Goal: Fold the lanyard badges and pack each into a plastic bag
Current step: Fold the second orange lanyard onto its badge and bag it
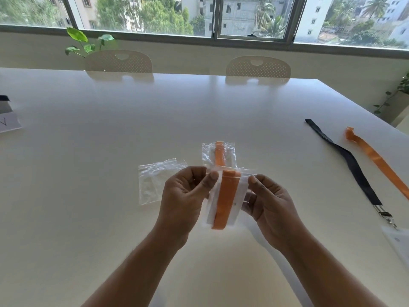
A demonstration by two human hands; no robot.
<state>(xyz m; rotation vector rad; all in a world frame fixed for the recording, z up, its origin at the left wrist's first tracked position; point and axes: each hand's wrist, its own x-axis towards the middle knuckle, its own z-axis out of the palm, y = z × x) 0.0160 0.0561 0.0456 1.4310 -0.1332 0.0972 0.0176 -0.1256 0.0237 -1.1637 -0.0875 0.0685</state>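
Far left, papers [10,124] sit at the table [88,129] edge. Next, an empty bag [152,182] lies flat just beside the left hand [184,196], whose thumb and fingers pinch the top left corner of the held bag [225,199], raised over the table with a folded orange lanyard [226,200] inside. Behind it lies a packed bag [218,155]. The right hand [269,201] pinches the held bag's top right corner. Further right, a black lanyard [352,165] and an orange strap [380,161] lie loose, well apart from the hands.
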